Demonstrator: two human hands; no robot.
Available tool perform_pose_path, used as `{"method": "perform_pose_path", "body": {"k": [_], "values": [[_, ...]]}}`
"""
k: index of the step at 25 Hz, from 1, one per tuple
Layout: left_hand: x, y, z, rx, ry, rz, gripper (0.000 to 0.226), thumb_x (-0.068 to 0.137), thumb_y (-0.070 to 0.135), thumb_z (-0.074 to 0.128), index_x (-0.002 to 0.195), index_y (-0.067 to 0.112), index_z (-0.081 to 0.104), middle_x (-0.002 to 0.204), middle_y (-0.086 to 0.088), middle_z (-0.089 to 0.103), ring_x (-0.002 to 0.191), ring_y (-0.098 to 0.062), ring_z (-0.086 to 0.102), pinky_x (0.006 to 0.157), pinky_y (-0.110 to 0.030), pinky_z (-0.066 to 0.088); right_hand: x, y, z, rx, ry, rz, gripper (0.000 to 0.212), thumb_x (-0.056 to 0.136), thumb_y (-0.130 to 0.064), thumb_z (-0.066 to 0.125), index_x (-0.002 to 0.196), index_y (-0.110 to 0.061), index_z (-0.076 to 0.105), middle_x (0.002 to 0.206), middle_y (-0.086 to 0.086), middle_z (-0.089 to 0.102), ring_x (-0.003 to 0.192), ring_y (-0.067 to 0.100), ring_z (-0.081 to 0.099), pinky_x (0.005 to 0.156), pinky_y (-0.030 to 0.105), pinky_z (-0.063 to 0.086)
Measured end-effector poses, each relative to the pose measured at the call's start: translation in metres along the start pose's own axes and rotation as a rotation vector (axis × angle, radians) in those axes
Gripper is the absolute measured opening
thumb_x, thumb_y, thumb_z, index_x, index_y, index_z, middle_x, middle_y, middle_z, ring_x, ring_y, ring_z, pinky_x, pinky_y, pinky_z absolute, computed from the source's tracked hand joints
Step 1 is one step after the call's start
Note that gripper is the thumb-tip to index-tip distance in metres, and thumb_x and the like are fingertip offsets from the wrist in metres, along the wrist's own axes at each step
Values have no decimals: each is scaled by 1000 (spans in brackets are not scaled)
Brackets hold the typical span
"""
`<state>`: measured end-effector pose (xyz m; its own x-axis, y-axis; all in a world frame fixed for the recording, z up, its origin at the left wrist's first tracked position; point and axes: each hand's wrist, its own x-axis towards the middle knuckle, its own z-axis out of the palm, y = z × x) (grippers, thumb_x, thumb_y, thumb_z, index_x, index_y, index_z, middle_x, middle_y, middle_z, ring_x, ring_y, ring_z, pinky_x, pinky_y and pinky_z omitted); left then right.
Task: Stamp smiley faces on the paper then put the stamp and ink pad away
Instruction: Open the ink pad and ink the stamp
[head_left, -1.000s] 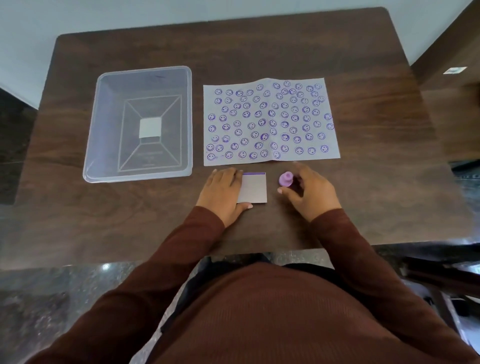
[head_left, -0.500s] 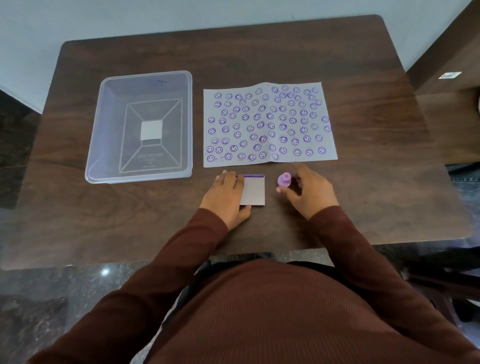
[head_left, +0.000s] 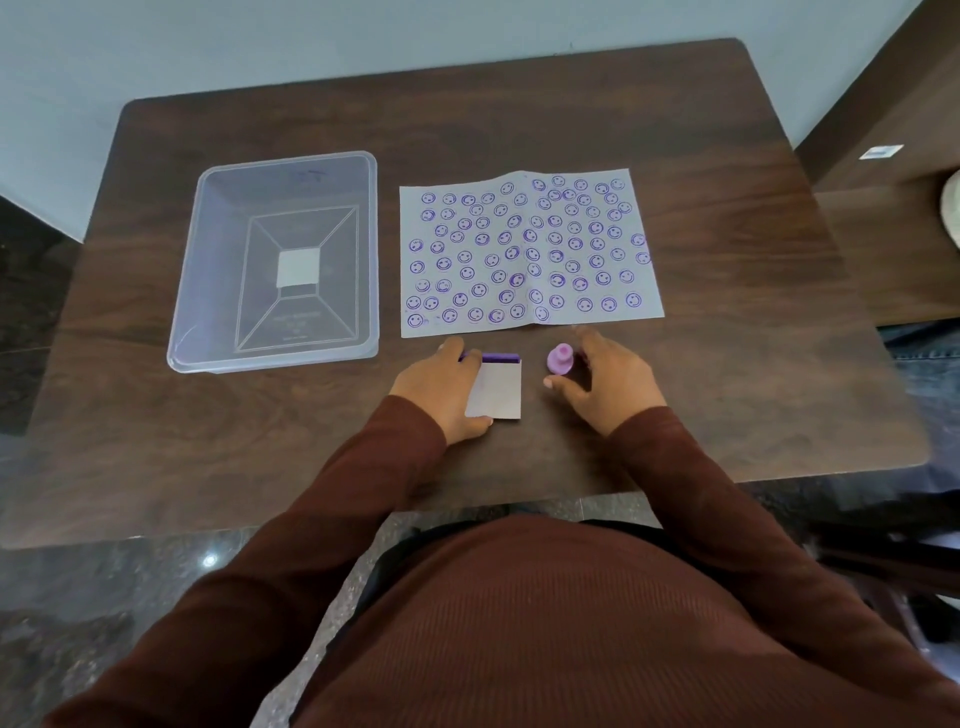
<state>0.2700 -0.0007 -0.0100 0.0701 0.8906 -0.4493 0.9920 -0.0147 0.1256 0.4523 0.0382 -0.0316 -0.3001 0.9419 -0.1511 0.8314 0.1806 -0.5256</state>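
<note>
where smileys crowd the paper (head_left: 530, 254), stamp (head_left: 560, 358) stands purple

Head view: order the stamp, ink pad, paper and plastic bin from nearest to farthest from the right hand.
From the right hand:
1. Stamp, beside its fingers.
2. Paper, just beyond it, and ink pad, to its left: too close to call.
3. Plastic bin, far left.
</note>
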Motion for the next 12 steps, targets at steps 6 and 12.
{"method": "perform_pose_path", "body": {"k": [6, 12], "values": [[2, 1, -12, 66, -42, 11, 73, 69, 51, 67, 127, 13, 44, 130, -8, 42, 103, -30, 58, 85, -39, 49, -2, 1, 2, -19, 3, -35, 54, 79, -30, 65, 123, -7, 44, 118, 16, 60, 108, 32, 55, 87, 36, 44], [-17, -9, -12, -79, 12, 37, 71, 63, 56, 69, 118, 16, 49, 126, -1, 48, 104, -21, 55, 86, -34, 46, -1, 2, 3, -9, 16, -27, 56, 78, -29, 66, 125, -7, 44, 121, 15, 59, 110, 31, 55, 89, 35, 43]]}}
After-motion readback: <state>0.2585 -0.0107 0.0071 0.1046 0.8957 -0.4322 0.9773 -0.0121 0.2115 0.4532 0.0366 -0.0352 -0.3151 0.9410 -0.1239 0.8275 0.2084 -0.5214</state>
